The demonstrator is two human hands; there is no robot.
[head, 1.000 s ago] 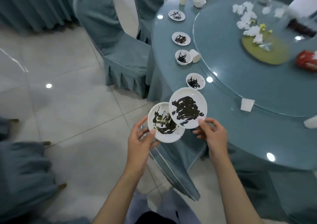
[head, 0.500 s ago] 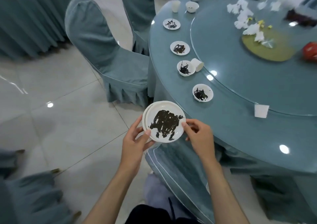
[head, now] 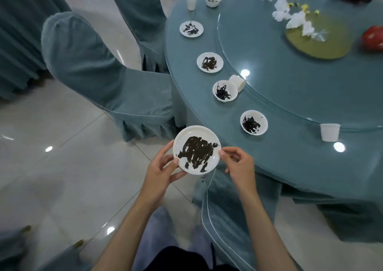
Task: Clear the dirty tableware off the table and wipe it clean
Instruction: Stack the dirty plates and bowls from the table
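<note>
Hands, left (head: pixel 160 172) and right (head: pixel 238 162), grasp stained plate (head: pixel 196 149) beside teal-clothed table (head: pixel 290 162), over glossy tiled floor (head: pixel 62 167).

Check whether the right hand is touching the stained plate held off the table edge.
Touching. The head view shows the right hand pinching the stained plate's right rim with thumb and fingertips, while the left hand grips the opposite side.

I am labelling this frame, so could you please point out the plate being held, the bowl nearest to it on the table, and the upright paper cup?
Held plate (head: pixel 196 149): head view, on its dark smeared centre.
Nearest bowl (head: pixel 253 122): head view, on its stained inside.
Upright paper cup (head: pixel 329 132): head view, on its side wall.
</note>
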